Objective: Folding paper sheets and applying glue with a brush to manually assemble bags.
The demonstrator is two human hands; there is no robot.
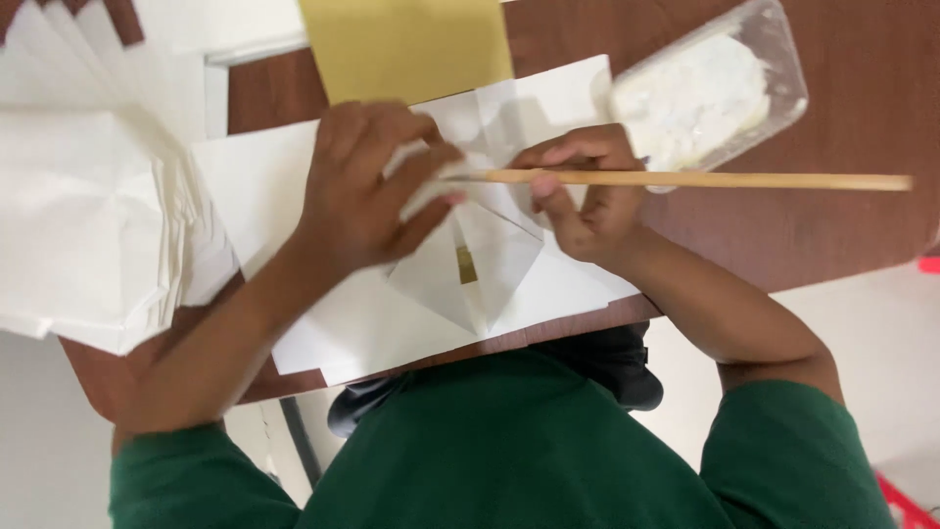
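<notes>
The right hand (587, 196) grips a long thin wooden stick (705, 180) over the folded white paper sheet (490, 264) on the brown table (842, 216). The left hand (367, 186), fingers curled, presses the paper flat.

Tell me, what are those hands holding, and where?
The right hand grips a thin wooden stick near its left end. The left hand presses folded white paper.

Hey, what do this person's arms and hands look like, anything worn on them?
Both hands, the left hand and right hand, are bare: no gloves, rings or watch visible. The forearms are uncovered. Dark green short sleeves of a green top cover the upper arms; no markings show on them.
</notes>
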